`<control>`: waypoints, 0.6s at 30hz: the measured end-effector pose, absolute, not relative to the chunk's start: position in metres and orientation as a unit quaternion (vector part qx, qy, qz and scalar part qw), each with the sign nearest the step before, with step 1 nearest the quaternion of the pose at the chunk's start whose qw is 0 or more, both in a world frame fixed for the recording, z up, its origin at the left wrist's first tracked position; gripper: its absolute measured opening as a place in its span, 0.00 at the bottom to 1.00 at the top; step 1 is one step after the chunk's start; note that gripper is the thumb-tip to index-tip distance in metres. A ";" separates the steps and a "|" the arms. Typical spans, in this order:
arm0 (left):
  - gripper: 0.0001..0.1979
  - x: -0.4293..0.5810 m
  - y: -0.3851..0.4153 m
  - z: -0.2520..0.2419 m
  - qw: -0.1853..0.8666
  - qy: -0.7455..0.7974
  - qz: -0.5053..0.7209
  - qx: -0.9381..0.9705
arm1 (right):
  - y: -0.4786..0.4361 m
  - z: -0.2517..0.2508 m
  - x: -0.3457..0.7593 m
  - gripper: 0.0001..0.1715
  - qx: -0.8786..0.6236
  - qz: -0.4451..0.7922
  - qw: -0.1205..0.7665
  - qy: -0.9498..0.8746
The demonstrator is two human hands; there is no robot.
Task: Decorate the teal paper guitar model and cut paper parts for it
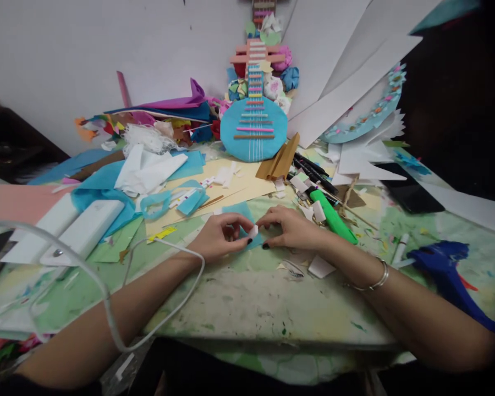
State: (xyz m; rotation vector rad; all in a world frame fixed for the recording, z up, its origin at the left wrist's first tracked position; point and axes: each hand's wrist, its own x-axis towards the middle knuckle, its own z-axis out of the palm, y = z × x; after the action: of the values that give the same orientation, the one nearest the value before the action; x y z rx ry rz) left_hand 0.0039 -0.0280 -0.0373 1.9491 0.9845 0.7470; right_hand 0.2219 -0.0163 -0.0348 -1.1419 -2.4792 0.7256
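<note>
My left hand (223,236) pinches a small white piece (253,231) between thumb and fingertips, above the middle of the table. Facing it from the right, my right hand (286,228) has its index fingertip at or very near that piece, thumb apart from the finger, with nothing visible between them. Under the fingertips lies a light blue paper (241,210), partly covered by the hands. A blue round paper instrument (253,129) with coloured strips and strings leans upright behind the hands.
A green tube (334,217), a blue glue gun (443,269) and a black phone (410,188) lie to the right. A white power bank (84,231) is at left; its white cable (107,308) loops over my left forearm. Paper scraps (322,267) lie near my right wrist.
</note>
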 end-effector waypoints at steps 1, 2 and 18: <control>0.09 0.005 -0.029 -0.037 0.373 0.393 0.294 0.788 | -0.016 -0.034 0.222 0.21 -0.397 0.256 0.155 -0.868; 0.09 0.006 -0.030 -0.036 0.341 0.393 0.293 0.802 | -0.016 -0.034 0.223 0.21 -0.394 0.258 0.155 -0.868; 0.11 0.012 -0.038 -0.038 0.194 0.361 0.283 0.867 | -0.017 -0.035 0.222 0.21 -0.404 0.278 0.154 -0.858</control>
State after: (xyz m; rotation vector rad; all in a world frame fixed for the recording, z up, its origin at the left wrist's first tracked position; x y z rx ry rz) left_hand 0.0120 -0.0376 -0.0380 2.4313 1.0133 0.7924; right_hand 0.2222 -0.0172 -0.0350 -1.1565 -2.4591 0.7953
